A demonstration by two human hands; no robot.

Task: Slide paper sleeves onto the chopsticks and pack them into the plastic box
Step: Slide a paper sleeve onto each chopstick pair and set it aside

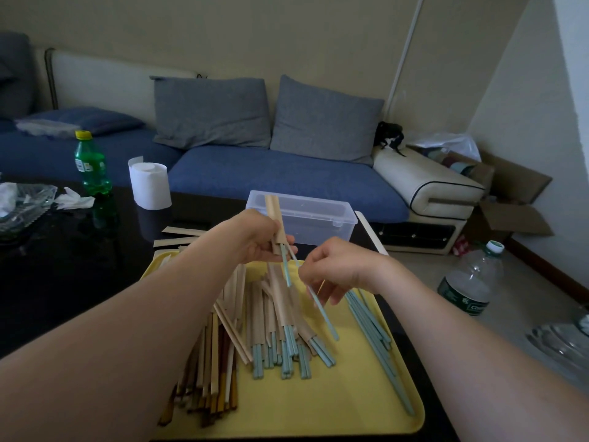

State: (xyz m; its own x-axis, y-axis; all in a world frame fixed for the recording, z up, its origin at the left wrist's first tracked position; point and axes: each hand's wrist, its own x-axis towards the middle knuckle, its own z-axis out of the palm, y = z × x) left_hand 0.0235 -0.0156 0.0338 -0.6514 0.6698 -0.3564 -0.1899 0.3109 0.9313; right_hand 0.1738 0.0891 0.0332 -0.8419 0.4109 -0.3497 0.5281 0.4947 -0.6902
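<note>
Head view. Left hand (255, 239) grips the paper sleeve (274, 212) upright with its mouth down, first blue chopstick (286, 269) partway in, likely steadying it for loading. Right hand (334, 269) pinches the second blue chopstick (325, 317), upper end near the sleeve mouth. Plastic box (318, 224) just beyond the left hand; seems empty. Yellow tray (318, 409) below both hands holds sleeved pairs (280, 314); bare blue chopsticks (376, 342) lie under the right wrist.

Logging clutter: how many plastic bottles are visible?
2: a green plastic bottle with yellow cap on the dark table, left; a clear plastic water bottle on the floor, right.
</note>
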